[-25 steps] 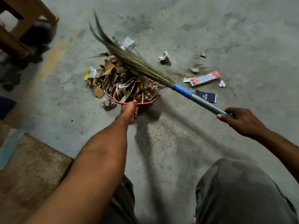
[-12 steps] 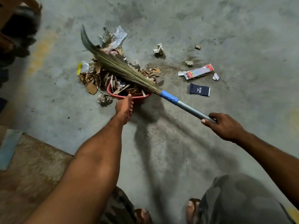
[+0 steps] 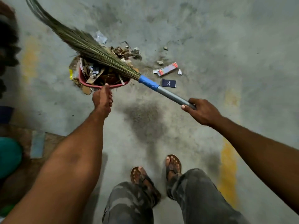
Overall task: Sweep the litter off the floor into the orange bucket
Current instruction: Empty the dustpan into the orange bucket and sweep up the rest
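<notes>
The orange bucket (image 3: 90,84) lies tilted on the concrete floor, its mouth full of cardboard scraps and paper litter (image 3: 97,73). My left hand (image 3: 102,98) grips its near rim with the thumb on the edge. My right hand (image 3: 200,110) holds the grey handle of a grass broom (image 3: 90,47) with a blue collar. The bristles lie raised across the bucket, pointing up and left. More litter sits on the floor: a crumpled pile (image 3: 124,53) behind the bucket, a red and grey packet (image 3: 168,69), a dark blue card (image 3: 169,82) and small paper bits (image 3: 160,62).
My two sandalled feet (image 3: 155,172) stand below the bucket on the grey floor. A brown mat (image 3: 48,139) with a teal object (image 3: 8,156) lies at the left edge. Dark blurred shapes sit at the far left. Yellow paint marks (image 3: 228,168) streak the floor at right.
The broom head has swung up and left, off the litter. The bucket now holds more of the scraps. The view has pulled back, and my feet are in sight.
</notes>
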